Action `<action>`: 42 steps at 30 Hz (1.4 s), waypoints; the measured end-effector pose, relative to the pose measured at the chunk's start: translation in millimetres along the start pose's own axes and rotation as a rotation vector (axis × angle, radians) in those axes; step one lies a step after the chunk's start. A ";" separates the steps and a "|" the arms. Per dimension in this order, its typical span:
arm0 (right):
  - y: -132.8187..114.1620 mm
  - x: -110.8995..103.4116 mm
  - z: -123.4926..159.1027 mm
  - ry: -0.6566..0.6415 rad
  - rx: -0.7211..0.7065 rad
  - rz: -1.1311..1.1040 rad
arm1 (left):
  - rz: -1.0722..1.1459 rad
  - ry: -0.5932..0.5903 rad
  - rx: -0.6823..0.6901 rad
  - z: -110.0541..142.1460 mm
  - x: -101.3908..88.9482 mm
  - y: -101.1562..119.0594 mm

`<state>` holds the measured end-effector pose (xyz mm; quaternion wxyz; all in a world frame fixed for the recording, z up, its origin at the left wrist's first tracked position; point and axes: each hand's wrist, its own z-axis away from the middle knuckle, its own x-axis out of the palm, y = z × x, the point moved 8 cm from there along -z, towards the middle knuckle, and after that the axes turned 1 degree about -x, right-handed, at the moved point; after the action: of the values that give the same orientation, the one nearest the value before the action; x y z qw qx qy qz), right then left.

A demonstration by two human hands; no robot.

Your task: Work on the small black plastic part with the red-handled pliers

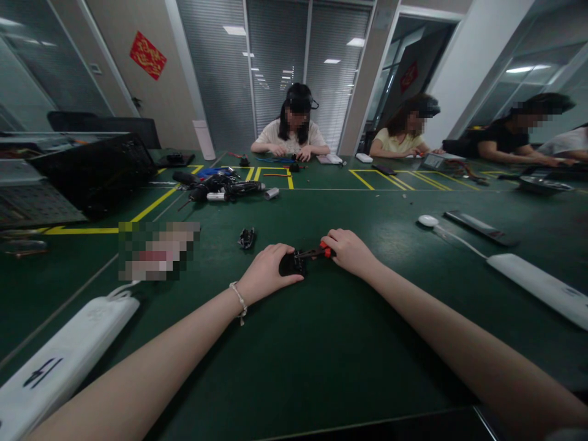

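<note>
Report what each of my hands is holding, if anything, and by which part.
Left hand: a small black part, held at its near and far sides. Right hand: pliers, held by their red handles.

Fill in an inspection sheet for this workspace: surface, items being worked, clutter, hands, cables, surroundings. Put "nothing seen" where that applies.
Surface: green table marked with yellow lines
Items being worked: black part, with red-handled pliers reaching its right side; exact contact too small to tell
Clutter: small dark piece just beyond the left hand; dark heap farther off, silver cylinder at its right end
Hands: left holds the black part; right hand grips the pliers' handles
Cables: white cable between an oval white device and the white bar at right
Surroundings: co-workers seated across the table; red wall sign behind
</note>
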<state>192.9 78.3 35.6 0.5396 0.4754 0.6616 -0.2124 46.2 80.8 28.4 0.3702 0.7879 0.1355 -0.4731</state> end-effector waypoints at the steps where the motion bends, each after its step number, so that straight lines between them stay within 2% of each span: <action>1: -0.1 -0.5 0.0 0.001 0.004 0.007 | 0.000 0.000 -0.003 0.0 0.1 -0.4; 42: 0.4 -1.2 0.0 0.001 -0.010 -0.015 | 0.005 -0.033 -0.031 1.9 0.7 -0.2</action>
<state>193.2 78.1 36.7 0.5398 0.4680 0.6665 -0.2129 45.3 79.5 27.2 0.3855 0.7745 0.1349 -0.4830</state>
